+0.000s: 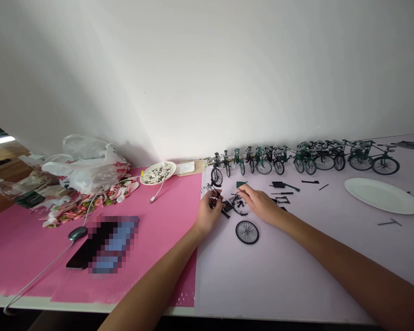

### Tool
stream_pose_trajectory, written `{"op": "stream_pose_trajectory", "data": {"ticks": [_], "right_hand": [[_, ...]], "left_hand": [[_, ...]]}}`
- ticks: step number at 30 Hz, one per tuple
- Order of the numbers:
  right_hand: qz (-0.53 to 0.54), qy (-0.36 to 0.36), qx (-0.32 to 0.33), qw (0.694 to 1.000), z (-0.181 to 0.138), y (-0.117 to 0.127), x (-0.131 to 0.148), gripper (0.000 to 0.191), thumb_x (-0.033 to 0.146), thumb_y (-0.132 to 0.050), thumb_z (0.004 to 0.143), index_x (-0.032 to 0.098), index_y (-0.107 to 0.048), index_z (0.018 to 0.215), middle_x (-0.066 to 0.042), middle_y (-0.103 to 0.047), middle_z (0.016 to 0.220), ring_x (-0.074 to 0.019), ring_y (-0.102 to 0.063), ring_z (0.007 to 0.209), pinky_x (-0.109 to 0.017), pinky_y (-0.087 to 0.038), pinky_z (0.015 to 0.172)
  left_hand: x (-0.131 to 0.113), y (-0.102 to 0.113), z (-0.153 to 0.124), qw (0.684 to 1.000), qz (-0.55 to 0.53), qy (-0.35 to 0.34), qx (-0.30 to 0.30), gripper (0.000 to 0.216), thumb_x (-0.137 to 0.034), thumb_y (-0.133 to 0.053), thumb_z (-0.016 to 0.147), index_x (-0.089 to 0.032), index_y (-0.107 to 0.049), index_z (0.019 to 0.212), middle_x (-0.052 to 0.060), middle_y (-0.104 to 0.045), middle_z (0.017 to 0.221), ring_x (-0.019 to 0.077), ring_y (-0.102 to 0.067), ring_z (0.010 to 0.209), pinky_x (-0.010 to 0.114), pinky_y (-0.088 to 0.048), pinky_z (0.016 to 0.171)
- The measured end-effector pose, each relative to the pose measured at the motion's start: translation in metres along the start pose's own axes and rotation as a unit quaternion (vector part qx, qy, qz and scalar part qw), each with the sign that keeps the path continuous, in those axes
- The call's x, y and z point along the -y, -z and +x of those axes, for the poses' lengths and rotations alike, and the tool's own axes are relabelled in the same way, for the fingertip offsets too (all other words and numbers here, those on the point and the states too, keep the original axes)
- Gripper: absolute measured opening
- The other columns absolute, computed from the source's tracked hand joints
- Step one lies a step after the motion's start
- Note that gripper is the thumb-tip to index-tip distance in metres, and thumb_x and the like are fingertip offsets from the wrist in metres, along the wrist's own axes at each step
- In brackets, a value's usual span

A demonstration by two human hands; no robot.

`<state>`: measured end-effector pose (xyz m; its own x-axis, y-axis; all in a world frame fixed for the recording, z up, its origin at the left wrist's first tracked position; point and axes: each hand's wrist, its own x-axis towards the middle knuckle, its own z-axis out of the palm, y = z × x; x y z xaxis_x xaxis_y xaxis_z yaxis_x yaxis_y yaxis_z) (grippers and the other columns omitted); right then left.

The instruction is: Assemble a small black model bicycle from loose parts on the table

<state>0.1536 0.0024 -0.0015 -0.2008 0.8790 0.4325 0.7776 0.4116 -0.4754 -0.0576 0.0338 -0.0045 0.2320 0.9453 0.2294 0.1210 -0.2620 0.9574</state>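
My left hand [209,212] is closed around a small dark model-bicycle part with silver handlebars [211,192], held just above the pale table [296,266]. My right hand [258,202] reaches in from the right, its fingers curled down onto a cluster of small black parts [237,204] lying on the table. A loose spoked wheel [247,231] lies flat just in front of both hands. Another small wheel [216,176] stands just beyond my left hand.
A row of finished green model bicycles [307,158] lines the wall. A white plate [382,196] sits at right, with loose black parts [283,185] nearby. On the pink mat [152,239] lie a phone [89,246], a cable, a bowl of small parts [158,173] and plastic bags [86,165].
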Motion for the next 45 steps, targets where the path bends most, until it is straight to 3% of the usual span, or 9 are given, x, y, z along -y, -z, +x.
{"op": "stream_pose_trajectory", "data": {"ticks": [4, 7, 11, 19, 28, 35, 42, 45], "right_hand": [[-0.016, 0.014, -0.032, 0.999, 0.000, -0.002, -0.002, 0.023, 0.038, -0.034, 0.107, 0.024, -0.051, 0.099, -0.002, -0.060, 0.077, -0.0167, -0.057, 0.058, -0.026, -0.041, 0.055], [0.036, 0.008, -0.041, 0.998, 0.000, -0.003, -0.003, 0.019, 0.034, -0.037, 0.106, 0.024, -0.051, 0.098, -0.009, -0.064, 0.098, -0.0199, -0.071, 0.084, -0.025, -0.049, 0.063], [0.119, -0.019, -0.036, 0.992, 0.000, -0.005, -0.004, 0.014, 0.028, -0.041, 0.103, 0.024, -0.054, 0.100, -0.011, -0.070, 0.106, -0.0258, -0.072, 0.109, -0.029, -0.056, 0.069], [0.172, 0.006, -0.061, 0.983, 0.002, -0.005, 0.000, 0.020, 0.027, -0.051, 0.097, 0.023, -0.068, 0.106, -0.011, -0.076, 0.107, -0.0254, -0.074, 0.099, -0.040, -0.060, 0.085], [0.119, -0.004, -0.046, 0.992, 0.001, 0.001, 0.009, 0.023, 0.043, -0.058, 0.095, 0.022, -0.064, 0.085, -0.006, -0.075, 0.083, -0.0192, -0.066, 0.067, -0.030, -0.055, 0.064], [0.136, 0.006, -0.038, 0.990, 0.002, 0.000, 0.010, 0.017, 0.037, -0.057, 0.095, 0.023, -0.065, 0.090, -0.007, -0.077, 0.092, -0.0223, -0.072, 0.082, -0.033, -0.056, 0.074], [0.093, 0.018, -0.039, 0.995, -0.001, -0.004, 0.003, 0.020, 0.039, -0.057, 0.096, 0.023, -0.058, 0.085, -0.004, -0.072, 0.082, -0.0176, -0.064, 0.062, -0.029, -0.051, 0.060], [0.083, 0.027, -0.040, 0.995, -0.002, -0.007, 0.000, 0.020, 0.039, -0.059, 0.096, 0.023, -0.057, 0.085, -0.005, -0.072, 0.084, -0.0184, -0.064, 0.066, -0.029, -0.050, 0.060]], "left_hand": [[0.001, 0.000, 0.000, 1.000, 0.005, -0.001, -0.002, 0.028, -0.028, -0.066, 0.089, -0.015, -0.062, 0.114, 0.008, -0.067, 0.103, 0.0136, -0.070, 0.074, 0.027, -0.056, 0.071], [0.001, 0.000, 0.000, 1.000, 0.009, -0.003, 0.002, 0.027, -0.027, -0.065, 0.090, -0.015, -0.061, 0.114, 0.008, -0.067, 0.101, 0.0141, -0.070, 0.074, 0.027, -0.057, 0.071], [0.000, 0.000, 0.000, 1.000, 0.010, -0.001, 0.003, 0.025, -0.025, -0.063, 0.090, -0.015, -0.061, 0.113, 0.008, -0.067, 0.102, 0.0136, -0.070, 0.074, 0.027, -0.057, 0.072], [0.000, 0.000, 0.000, 1.000, 0.010, -0.008, 0.003, 0.025, -0.026, -0.064, 0.090, -0.015, -0.061, 0.112, 0.007, -0.067, 0.101, 0.0134, -0.070, 0.073, 0.027, -0.057, 0.072], [0.003, 0.000, 0.000, 1.000, 0.007, -0.009, 0.006, 0.026, -0.027, -0.066, 0.089, -0.015, -0.061, 0.111, 0.007, -0.068, 0.101, 0.0129, -0.070, 0.074, 0.026, -0.056, 0.072], [0.003, 0.000, -0.001, 1.000, 0.017, -0.008, 0.009, 0.023, -0.025, -0.064, 0.090, -0.016, -0.060, 0.111, 0.007, -0.067, 0.100, 0.0132, -0.070, 0.074, 0.026, -0.057, 0.072], [0.002, 0.000, -0.001, 1.000, 0.014, -0.006, 0.013, 0.023, -0.028, -0.067, 0.089, -0.016, -0.061, 0.108, 0.007, -0.068, 0.101, 0.0130, -0.069, 0.074, 0.027, -0.056, 0.072], [0.003, -0.001, -0.002, 1.000, 0.015, -0.005, 0.016, 0.021, -0.028, -0.066, 0.090, -0.016, -0.061, 0.106, 0.007, -0.068, 0.102, 0.0133, -0.070, 0.075, 0.027, -0.057, 0.072]]}}
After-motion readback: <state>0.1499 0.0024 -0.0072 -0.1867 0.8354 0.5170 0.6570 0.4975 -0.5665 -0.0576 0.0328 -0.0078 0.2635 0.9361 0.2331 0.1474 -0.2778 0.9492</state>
